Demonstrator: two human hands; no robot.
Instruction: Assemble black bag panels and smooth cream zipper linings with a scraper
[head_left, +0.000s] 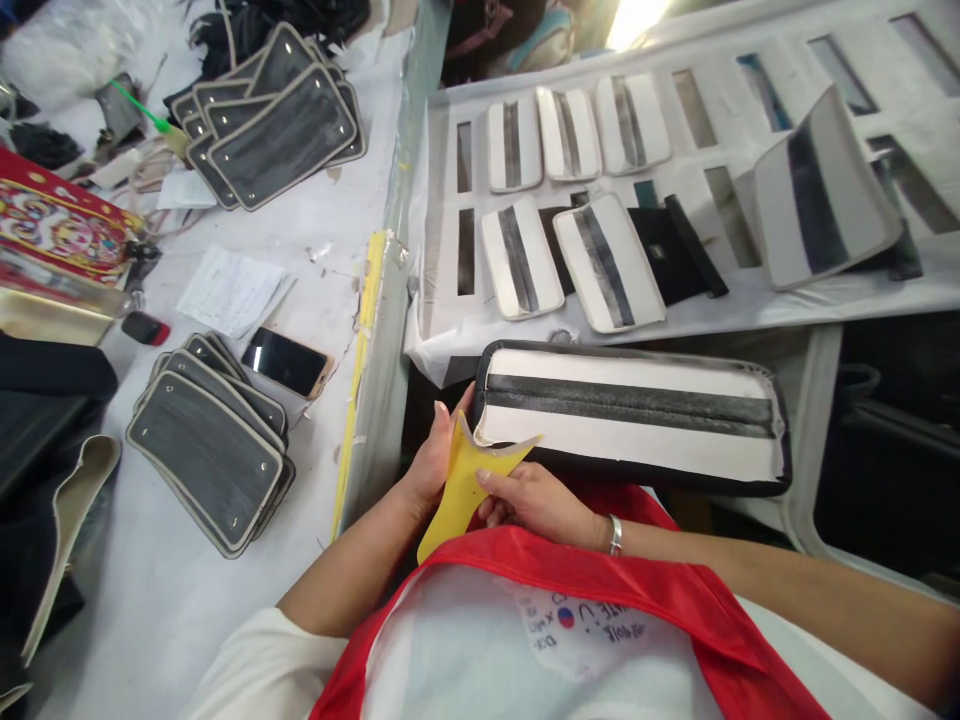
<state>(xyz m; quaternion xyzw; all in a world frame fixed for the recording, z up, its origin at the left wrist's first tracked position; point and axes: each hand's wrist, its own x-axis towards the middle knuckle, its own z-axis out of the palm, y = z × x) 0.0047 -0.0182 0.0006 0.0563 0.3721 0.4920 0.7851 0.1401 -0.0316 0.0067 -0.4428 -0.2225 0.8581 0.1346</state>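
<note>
A long black bag piece (pixel 637 462) lies in front of me, its white panel crossed by a dark strip facing up. My left hand (pixel 431 455) grips the left end of this bag piece, thumb raised, with some fingers hidden behind it. A yellow sheet with a curved, pointed edge (pixel 457 495) is pinched between the thumb and fingers of my right hand (pixel 536 505). The sheet's upper edge meets the near left corner of the bag piece; whether it slips under the rim I cannot tell.
White panels with dark strips (pixel 600 262) lie on a slotted, white-covered rack (pixel 442 330). On the left table (pixel 322 290) are stacks of dark panels (pixel 206 450), a phone (pixel 288 362), paper (pixel 232 290) and a green-tipped brush (pixel 169 130). A yellow-taped edge (pixel 360 350) borders that table.
</note>
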